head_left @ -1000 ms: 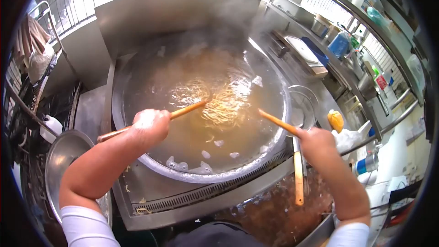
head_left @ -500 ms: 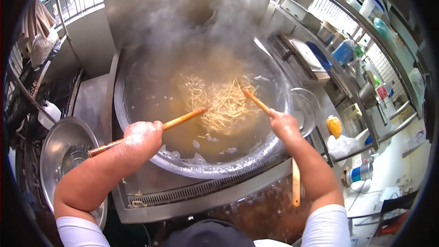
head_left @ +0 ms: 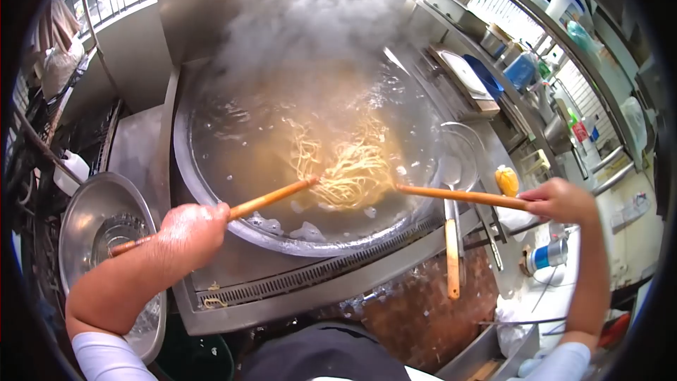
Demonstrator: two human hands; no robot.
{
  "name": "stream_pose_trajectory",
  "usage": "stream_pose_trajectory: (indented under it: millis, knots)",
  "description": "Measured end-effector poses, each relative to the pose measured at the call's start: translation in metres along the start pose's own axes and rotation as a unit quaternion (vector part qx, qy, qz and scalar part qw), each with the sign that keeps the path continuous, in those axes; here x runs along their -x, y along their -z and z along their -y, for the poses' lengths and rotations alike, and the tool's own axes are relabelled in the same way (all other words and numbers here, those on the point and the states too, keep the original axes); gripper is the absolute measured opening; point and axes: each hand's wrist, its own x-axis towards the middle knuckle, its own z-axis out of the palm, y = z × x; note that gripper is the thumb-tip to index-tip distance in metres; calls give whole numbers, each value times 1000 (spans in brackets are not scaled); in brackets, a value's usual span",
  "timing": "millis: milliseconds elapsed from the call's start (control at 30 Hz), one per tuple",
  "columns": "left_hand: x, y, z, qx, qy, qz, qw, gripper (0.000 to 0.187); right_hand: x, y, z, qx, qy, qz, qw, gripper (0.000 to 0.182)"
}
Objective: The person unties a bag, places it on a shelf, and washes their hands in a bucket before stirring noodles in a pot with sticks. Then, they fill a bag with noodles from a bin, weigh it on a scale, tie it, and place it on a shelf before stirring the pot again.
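Noodles (head_left: pixel 349 173) float in a clump in cloudy, steaming water inside a large round wok (head_left: pixel 185 162). My left hand (head_left: pixel 194 231) is wrapped around a wooden stick (head_left: pixel 271 197), whose tip touches the left edge of the clump. The other end of that stick passes back under my forearm. Out to the right of the wok, my right hand (head_left: pixel 564 200) grips a second wooden stick (head_left: pixel 458 195) near its end. This one lies almost level, its tip at the right side of the noodles.
A metal bowl (head_left: pixel 106 187) stands at left. A strainer (head_left: pixel 471 152) and a wooden-handled ladle (head_left: pixel 452 254) rest on the right rim. Metal shelves (head_left: pixel 543 21) with containers line the right side. A slotted drain (head_left: pixel 303 268) runs along the front edge.
My right hand has swung outward to the right, levelling its stick and drawing the tip lower beside the noodles. My left hand has shifted slightly left and down. The steam is thicker.
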Motion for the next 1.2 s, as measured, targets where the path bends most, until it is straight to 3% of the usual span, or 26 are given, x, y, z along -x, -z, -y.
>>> stream_pose_trajectory:
  millis: [67, 133, 200, 267, 333, 400, 467, 500, 567, 600, 667, 733, 800, 900, 933, 967, 1000, 1067, 1133, 1167, 1200]
  knots:
    - [11, -14, 6, 34, -8, -15, 999, 24, -65, -33, 2, -15, 12, 38, 999, 38]
    - [27, -16, 11, 80, -17, -4, 997, 25, -133, -78, -29, -151, -6, 52, 987, 40]
    - [39, -23, 26, 121, -5, 9, 993, 27, -160, -124, -6, -254, -31, 64, 965, 37]
    - [52, -32, 50, 259, 37, 68, 963, 31, -210, -187, 4, -282, 38, 6, 959, 37]
    - [71, -43, 79, 307, 56, 67, 948, 32, -245, -225, 37, -261, 104, -50, 958, 39]
    - [92, -41, 103, 354, 75, 65, 930, 32, -275, -244, 78, -301, 151, -87, 938, 41]
    - [113, -30, 123, 394, 136, 101, 903, 32, -310, -260, 115, -367, 145, -90, 914, 42]
    - [124, -28, 133, 393, 140, 99, 903, 32, -328, -269, 128, -364, 149, -136, 909, 39]
    - [140, -34, 150, 503, 192, 52, 841, 30, -323, -250, 151, -393, 129, -103, 905, 36]
    - [140, -37, 161, 503, 192, 58, 841, 30, -316, -239, 160, -417, 104, -70, 900, 34]
    - [138, -37, 175, 572, 208, -45, 792, 29, -310, -234, 170, -442, 90, -74, 889, 32]
    - [110, 0, 168, 540, 227, -40, 810, 29, -312, -229, 174, -474, 69, -48, 876, 34]
    - [65, 24, 157, 495, 163, -91, 849, 28, -322, -230, 169, -493, 71, -45, 866, 34]
    - [-15, 66, 116, 389, 109, -140, 904, 31, -338, -221, 144, -433, 112, -58, 892, 38]
    - [-48, 73, 108, 376, 116, -123, 911, 32, -331, -208, 141, -393, 107, -68, 911, 40]
    - [-87, 69, 106, 279, 54, -185, 941, 32, -336, -197, 129, -303, 151, -119, 933, 36]
    - [-98, 94, 68, 237, 108, -149, 954, 32, -341, -187, 111, -208, 190, -166, 945, 33]
    - [-146, 97, 36, 94, 118, -154, 976, 32, -269, -128, 82, -192, 156, -140, 959, 30]
    - [-181, 94, -3, 80, 123, -110, 983, 29, -209, -68, 16, -178, 209, -128, 953, 29]
    - [-187, 89, -28, 24, 111, -118, 986, 27, -168, -37, -10, -152, 202, -139, 958, 30]
    - [-207, 78, -39, 56, 112, -120, 985, 27, -120, -7, -24, -119, 149, -134, 972, 32]
